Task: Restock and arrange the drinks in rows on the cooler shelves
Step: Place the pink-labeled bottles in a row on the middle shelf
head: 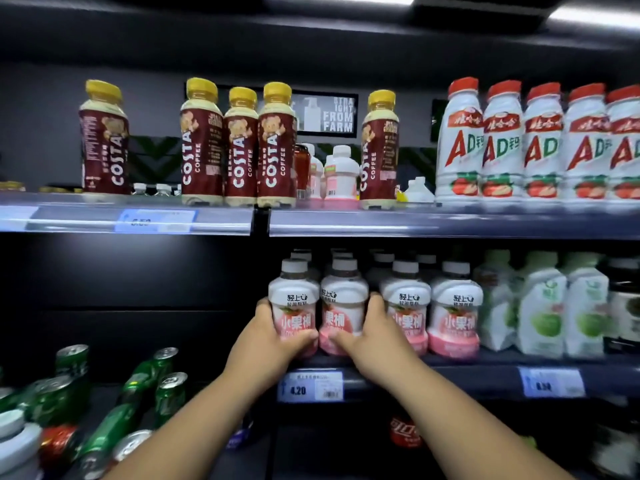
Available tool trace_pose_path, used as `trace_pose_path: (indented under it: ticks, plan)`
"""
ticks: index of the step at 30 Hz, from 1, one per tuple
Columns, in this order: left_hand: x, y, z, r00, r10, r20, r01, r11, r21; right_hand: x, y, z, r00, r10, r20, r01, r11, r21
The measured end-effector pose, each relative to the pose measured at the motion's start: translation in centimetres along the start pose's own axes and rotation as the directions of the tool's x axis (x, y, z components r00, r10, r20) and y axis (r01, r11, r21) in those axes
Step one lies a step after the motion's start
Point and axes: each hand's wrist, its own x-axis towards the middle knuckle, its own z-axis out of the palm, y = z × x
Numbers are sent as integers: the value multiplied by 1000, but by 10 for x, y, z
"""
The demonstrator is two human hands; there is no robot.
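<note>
centrally, two pink-and-white drink bottles stand upright and touching at the front left end of the middle shelf (450, 364). the left pink bottle (294, 303) sits within the left hand (273, 337): the fingers curl round its left flank and the thumb lies across its lower front. the second pink bottle (343, 299) is grasped likewise by the right hand (369, 336), whose fingers reach into the gap beside the third pink bottle (408, 299) and whose thumb crosses the pink base. whether either base is lifted off the shelf cannot be told. a fourth pink bottle (454, 306) stands just right of the third, with more of the same kind in rows behind. further right on this shelf stand green-and-white cartons (540, 306). a price tag (310, 386) reading 4.20 is fixed to the shelf edge below the hands. on the upper shelf (415, 224) stand costa coffee bottles (201, 143) with yellow caps and, to the right, a row of white ad bottles (502, 143) with red caps. green cans (138, 386) lie jumbled at lower left; a red can (403, 432) shows beneath the middle shelf.
</note>
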Motion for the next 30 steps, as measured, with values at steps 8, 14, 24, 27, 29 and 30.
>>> trace_pose_path:
  ticks: [8,14,24,27,29,30]
  plan:
    - [-9,-1,-4,999,6,38,-4,998,-60,4,3,0,1000,-9,-8,9,1000,-3]
    - [-11,-4,-4,999,7,41,-3,997,-81,6,9,-8,999,-15,50,11,997,81]
    - [-11,-5,-5,999,22,41,-19,998,-62,2,5,3,999,15,-37,-10,992,124]
    - [-10,-6,-5,999,22,35,-20,998,-55,6,7,-3,998,25,56,-35,984,175]
    - [-11,-6,-5,999,15,31,-13,998,-55,6,6,-3,997,31,70,-44,982,184]
    - [-11,-5,-4,1000,10,28,-8,998,-59,5,6,-1,997,34,64,-45,983,178]
